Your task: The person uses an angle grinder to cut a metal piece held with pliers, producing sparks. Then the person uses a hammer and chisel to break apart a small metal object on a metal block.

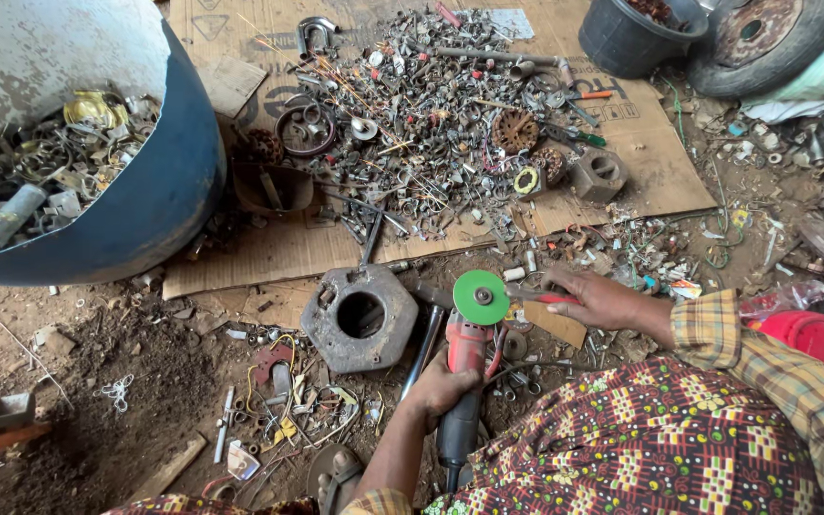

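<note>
Scrap surrounds the seated person: a heap of small rusty metal bits [431, 124] is spread over flattened brown cardboard [650, 162], seemingly so pieces can be picked over, and a blue drum [159, 191] holds more. The red-and-black angle grinder with a green disc [469, 353] lies on the dirt ground between the knees, disc upward, beside a rusty octagonal metal block with a round hole [360, 319]. The left hand [441, 386] has its grip clamped round the grinder's body, wrist bent down. The right hand [598, 298] reaches in level, grip closed on a red-handled tool [538, 298] touching the disc's hub, apparently steadying it there.
</note>
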